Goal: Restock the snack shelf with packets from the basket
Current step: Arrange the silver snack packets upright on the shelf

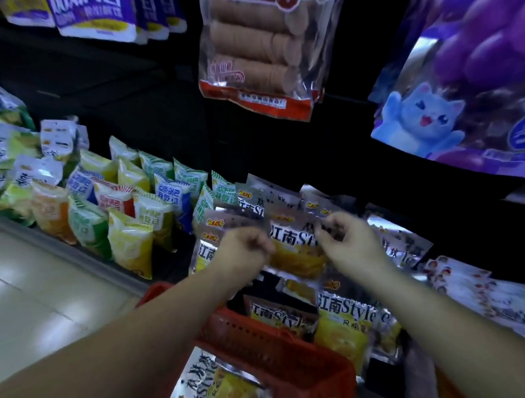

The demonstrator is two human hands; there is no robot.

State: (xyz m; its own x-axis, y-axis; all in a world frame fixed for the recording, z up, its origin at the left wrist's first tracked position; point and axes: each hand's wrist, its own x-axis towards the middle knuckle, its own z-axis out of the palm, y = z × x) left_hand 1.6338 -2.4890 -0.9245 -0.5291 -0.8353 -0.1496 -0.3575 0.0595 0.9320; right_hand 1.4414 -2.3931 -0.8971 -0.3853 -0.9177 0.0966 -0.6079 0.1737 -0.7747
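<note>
A silver and yellow snack packet (296, 245) stands at the front of a row of like packets on the low shelf. My left hand (245, 247) pinches its left edge and my right hand (344, 237) pinches its right edge. Below my arms sits the red basket (280, 357), tilted, with one packet (215, 387) of the same kind lying in it. More such packets (347, 318) lean on the shelf just behind the basket's far rim.
Small green, yellow, blue and red packets (120, 211) fill the shelf to the left. A biscuit bag (258, 54) hangs above the hands, a large purple bag (466, 78) at upper right. Pale floor tiles (33, 293) lie at lower left.
</note>
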